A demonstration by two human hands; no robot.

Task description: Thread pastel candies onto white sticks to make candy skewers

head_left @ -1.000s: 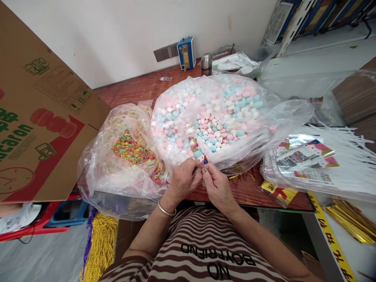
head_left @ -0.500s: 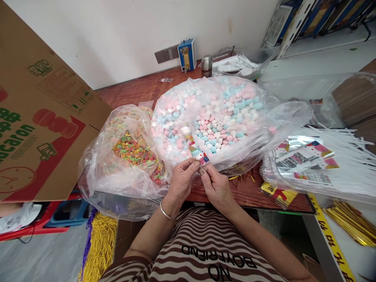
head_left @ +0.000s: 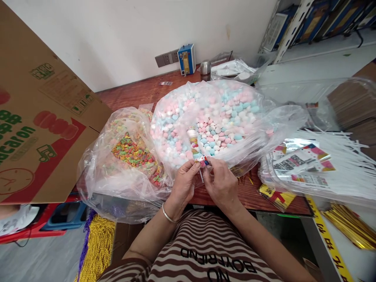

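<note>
Right hand (head_left: 222, 183): shifted slightly rightward since earlier; fingers curled closed on near end of slim, colourful clear-plastic packet (head_left: 193, 144).
Left hand (head_left: 184, 182): pinched there too.
Thin white strip (head_left: 201, 176): newly showing between hands.
Packet: against large clear pastel-sweets bag (head_left: 182, 103); fingers hide its end.

Looks forward and down from the wearer's head, across a striped shirt (head_left: 188, 244) and over the near edge of the table (head_left: 132, 93). Catches the left hand (head_left: 183, 183) and right hand (head_left: 222, 183) at close range, near the middle of that edge. Rises past the far edge to a white wall (head_left: 117, 39), and spreads wide, beyond the near right corner and to a carton (head_left: 47, 133) at left.
</note>
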